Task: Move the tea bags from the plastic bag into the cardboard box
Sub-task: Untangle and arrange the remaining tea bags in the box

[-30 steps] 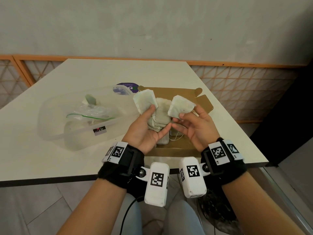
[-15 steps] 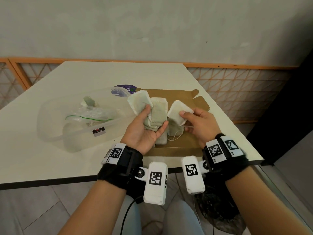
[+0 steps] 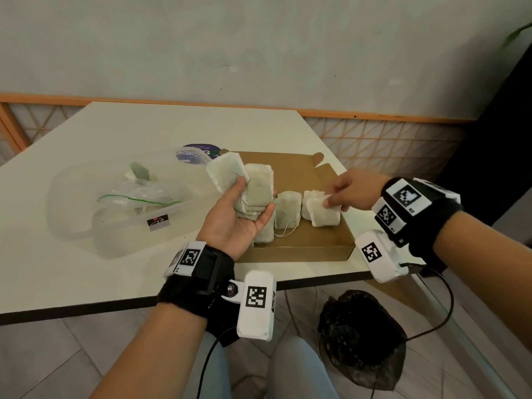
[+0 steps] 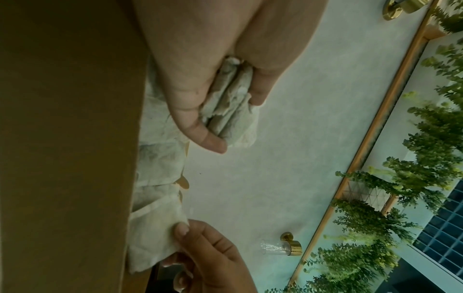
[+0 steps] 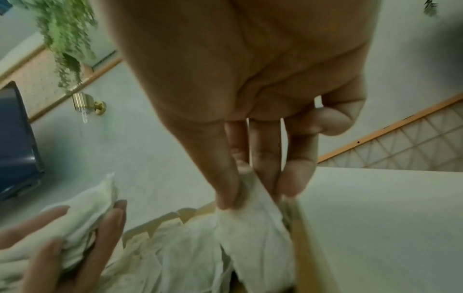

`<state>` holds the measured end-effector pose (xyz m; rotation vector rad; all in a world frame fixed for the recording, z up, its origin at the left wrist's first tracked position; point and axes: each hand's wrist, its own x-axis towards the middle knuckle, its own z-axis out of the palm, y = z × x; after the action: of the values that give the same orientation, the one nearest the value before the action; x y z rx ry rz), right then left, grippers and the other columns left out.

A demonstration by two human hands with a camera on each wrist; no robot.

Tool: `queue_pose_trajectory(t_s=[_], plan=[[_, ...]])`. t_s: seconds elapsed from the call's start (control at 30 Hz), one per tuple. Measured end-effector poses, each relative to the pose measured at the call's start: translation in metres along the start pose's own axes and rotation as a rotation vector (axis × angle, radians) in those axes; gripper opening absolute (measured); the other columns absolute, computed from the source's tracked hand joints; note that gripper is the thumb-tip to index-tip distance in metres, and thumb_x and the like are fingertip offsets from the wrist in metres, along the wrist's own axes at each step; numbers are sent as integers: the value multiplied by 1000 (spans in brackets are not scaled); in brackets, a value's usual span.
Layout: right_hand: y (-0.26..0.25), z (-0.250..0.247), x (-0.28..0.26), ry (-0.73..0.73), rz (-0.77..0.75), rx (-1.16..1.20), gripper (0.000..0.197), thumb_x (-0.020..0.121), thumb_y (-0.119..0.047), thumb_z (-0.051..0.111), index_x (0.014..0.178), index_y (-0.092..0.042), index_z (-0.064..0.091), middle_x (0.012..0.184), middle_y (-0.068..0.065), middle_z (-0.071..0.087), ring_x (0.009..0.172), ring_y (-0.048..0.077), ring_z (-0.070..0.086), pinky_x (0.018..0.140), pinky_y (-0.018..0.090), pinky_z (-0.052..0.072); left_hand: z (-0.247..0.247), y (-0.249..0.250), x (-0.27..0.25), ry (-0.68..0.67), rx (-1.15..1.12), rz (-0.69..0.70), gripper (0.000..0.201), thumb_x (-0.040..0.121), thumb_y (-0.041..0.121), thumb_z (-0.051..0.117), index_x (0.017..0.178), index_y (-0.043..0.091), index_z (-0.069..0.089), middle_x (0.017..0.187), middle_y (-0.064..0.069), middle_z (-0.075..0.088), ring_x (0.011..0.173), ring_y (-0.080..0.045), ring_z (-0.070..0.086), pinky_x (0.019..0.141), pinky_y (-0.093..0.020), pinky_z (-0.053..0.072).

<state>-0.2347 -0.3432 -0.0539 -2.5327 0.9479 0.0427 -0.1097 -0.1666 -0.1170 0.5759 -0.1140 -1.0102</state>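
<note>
Presently, notes ran near to far.

Left hand: the left hand (image 3: 240, 217) lay palm up over the near-left corner of the cardboard box (image 3: 299, 251), fingers and thumb curled round a stack of tea bags (image 3: 256, 191); the left wrist view showed several bags edge-on, squeezed between thumb and fingers. One bag fanned out at the top left of the stack.

Right hand: the right hand (image 3: 352, 191) reached in over the box's right side, thumb and fingers pinching the top edge of a single tea bag (image 3: 322, 210). That bag stood on end against the right wall; whether its foot touched the floor of the box could not be told.

Box contents: another bag (image 3: 286, 210) stood upright just left of the pinched one, string trailing on the box floor; at least one more stood partly hidden behind the left hand.

Step in hand: judged to be setting one bag into the row, with the stack feeding the right hand bag by bag.

Next move: likely calls for letting go without tipping the neighbours, then drawing the next bag off the stack.

Plastic bag: the crumpled plastic bag (image 3: 144, 194), with its green zip line, lay in a clear tub (image 3: 86, 214) on the table (image 3: 144, 125), well left of the box. Whether any tea bags remained in it could not be told.
</note>
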Motion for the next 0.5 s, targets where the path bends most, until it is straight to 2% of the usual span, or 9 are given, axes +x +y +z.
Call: queue_pose_trajectory(t_s=[0.13,0.3,0.5], plan=[[6,5,5,6,0,-82,12,78,-37,70,85,-27,72,89,-6,63,94,15,55,82,28,40,-2,0,1,-6,-4,2,26,94,28,53,114,13,60,115,-15,65,99,-27,66,74,-30,56],[2,-2,9,-47,5,-21,17,79,-37,70,94,-28,72,99,-9,59,101,12,49,92,26,32,-2,-1,1,-12,6,2,23,94,28,52,111,14,61,116,-14,65,101,-27,65,78,-30,55],[12,10,18,51,36,-68,18,79,-34,70,94,-24,73,94,-5,63,94,14,54,79,25,37,-2,0,0,-16,1,-1,24,95,28,51,111,14,61,122,-14,63,101,-27,65,77,-30,55]])
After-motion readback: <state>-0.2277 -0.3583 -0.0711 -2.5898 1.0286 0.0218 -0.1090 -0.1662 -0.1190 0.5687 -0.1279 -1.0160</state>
